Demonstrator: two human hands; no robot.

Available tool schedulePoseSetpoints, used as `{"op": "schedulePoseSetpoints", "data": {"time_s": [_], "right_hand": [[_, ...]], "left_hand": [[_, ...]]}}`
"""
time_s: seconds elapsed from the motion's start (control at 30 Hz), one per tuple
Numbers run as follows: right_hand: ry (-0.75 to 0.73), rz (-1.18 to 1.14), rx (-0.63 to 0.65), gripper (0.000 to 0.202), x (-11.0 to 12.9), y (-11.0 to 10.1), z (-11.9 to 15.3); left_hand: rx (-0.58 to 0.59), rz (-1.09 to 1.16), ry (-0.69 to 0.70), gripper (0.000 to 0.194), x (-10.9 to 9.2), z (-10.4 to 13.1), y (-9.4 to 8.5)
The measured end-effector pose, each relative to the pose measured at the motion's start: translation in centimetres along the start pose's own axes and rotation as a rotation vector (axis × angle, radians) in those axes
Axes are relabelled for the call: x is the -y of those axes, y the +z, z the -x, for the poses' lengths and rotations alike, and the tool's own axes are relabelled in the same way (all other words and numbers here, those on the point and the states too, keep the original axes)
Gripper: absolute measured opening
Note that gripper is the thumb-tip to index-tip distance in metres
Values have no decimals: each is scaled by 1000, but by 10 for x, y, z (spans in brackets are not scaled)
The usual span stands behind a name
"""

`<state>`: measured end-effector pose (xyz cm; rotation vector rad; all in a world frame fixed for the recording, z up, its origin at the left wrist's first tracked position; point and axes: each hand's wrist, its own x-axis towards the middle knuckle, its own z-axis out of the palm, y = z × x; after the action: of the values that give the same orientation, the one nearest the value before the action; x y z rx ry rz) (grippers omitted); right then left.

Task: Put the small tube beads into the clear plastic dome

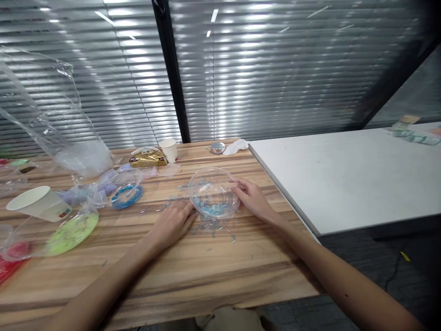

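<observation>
On the wooden table (213, 276), near its right edge, sits a clear bowl (213, 195). It is round and see-through, and it has small blue beads (212, 209) lying in the bottom. More tiny beads (220, 228) are spilled on the wood in front of the bowl and beside it.

The person's right hand (251, 197) is on the right side of the bowl. Its fingers (237, 186) bend around the rim and touch it, so the hand is holding the bowl's edge. The left hand (172, 223) lies flat on the table at the left of the bowl. Its fingers are spread a little and open, and the tips come right up to the bowl's side. It holds nothing, and it rests on top of some of the spilled beads.

To the left there are clear plastic bags. One bag has blue beads (127, 195) in it. Another bag is green (70, 232), and a red one (15, 253) is at the far left. A white paper cup (39, 203) lies on its side near them. A big empty clear bag (44, 115) stands up behind them.

At the back of the table there is another paper cup (169, 150), standing up, just beside a gold packet (148, 159). A small round tin (217, 147) and a white crumpled tissue (236, 146) sit near the back edge too. A white table (344, 174) stands right next to the wooden one. Behind both are window blinds (275, 69).
</observation>
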<state>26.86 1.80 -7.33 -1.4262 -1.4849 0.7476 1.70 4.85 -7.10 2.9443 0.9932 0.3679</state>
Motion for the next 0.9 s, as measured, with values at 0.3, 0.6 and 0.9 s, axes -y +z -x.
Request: {"op": "schedulePoseSetpoints", "data": {"time_s": [0.3,0.6,0.9], "right_hand": [[5,-9,45,35,-5,-1,-2],[9,-2,44,34,-3,-1,-1],[11,0,45,34,-1,-1,-1]], "left_hand": [[-5,-1,5,28,1,0,2],[8,17,1,26,0,0,0],[0,21,4,27,1,0,1]]}}
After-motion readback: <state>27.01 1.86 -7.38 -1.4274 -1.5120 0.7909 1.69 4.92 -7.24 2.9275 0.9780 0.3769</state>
